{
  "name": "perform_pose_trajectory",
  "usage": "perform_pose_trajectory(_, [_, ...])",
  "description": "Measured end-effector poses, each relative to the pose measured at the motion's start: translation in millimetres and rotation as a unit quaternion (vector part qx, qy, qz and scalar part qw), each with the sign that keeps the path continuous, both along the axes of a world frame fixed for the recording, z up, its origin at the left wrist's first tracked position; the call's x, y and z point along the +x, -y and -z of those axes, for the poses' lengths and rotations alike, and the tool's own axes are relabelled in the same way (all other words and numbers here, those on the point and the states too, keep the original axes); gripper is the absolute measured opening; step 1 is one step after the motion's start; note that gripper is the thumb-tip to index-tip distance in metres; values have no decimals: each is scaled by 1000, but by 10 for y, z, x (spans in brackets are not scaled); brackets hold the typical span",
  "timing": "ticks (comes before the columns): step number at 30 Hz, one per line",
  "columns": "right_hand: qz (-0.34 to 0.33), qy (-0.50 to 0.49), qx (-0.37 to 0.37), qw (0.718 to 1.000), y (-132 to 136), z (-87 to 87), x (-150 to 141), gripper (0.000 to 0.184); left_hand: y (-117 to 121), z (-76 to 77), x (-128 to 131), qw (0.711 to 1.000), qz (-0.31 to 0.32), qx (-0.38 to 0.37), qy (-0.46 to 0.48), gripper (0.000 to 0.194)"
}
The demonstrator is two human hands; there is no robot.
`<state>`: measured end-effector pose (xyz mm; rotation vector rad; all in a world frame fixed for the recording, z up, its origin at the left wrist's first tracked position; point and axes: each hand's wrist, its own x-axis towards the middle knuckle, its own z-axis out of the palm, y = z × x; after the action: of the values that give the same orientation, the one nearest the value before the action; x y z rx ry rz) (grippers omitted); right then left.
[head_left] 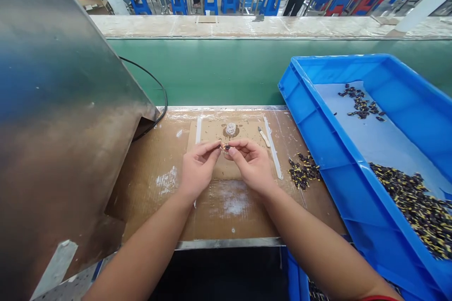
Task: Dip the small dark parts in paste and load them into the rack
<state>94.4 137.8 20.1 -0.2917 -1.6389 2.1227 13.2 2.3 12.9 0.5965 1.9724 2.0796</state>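
Note:
Over the cardboard sheet (226, 169), my left hand (197, 169) and my right hand (256, 167) meet fingertip to fingertip. The right thumb and finger pinch a small black-and-yellow part (227, 147). My left hand is closed in a pinch at the same spot, on a tiny dark piece (219, 146) whose kind is too small to make out. Just beyond the fingers stands a small clear container (230, 128) on a dark wet-looking stain. A small white-handled tool with a dark tip (263, 137) lies right of it. Loose black-and-yellow parts (303, 170) are heaped beside my right hand.
A large blue crate (328, 136) on the right holds many similar parts (413, 202) on a pale sheet. A metal housing (67, 117) rises at left, with a black cable (160, 84). Behind the table runs a green wall (219, 70); people and blue stools (178, 0) are beyond.

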Motion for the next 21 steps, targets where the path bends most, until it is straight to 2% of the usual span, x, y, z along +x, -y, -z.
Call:
perform_pose_trajectory(3, [-10, 9, -40, 999, -12, 10, 2, 27, 31, -16, 15, 997, -12, -22, -70, 23])
perform_pose_trajectory(6, [-24, 11, -74, 997, -15, 11, 11, 26, 49, -18, 45, 996, -55, -16, -62, 19])
perform_pose_trajectory(9, [-17, 5, -76, 997, 12, -14, 29, 24, 52, -17, 74, 995, -84, -2, -54, 17])
perform_pose_trajectory(11, [-3, 4, -69, 998, 37, -29, 40, 23, 56, -18, 78, 989, -93, -20, -112, 12])
perform_pose_trajectory(13, [3, 10, -73, 997, 55, -27, 46, 23, 66, -18, 62, 971, -103, -58, -210, 8])
perform_pose_trajectory(16, [-5, 19, -109, 994, 48, 6, 38, 22, 86, -7, 12, 936, -82, -105, -326, 11])
perform_pose_trajectory(21, [-6, 32, -143, 989, -20, 36, 15, 23, 114, 22, -66, 927, -16, -91, -363, 22])
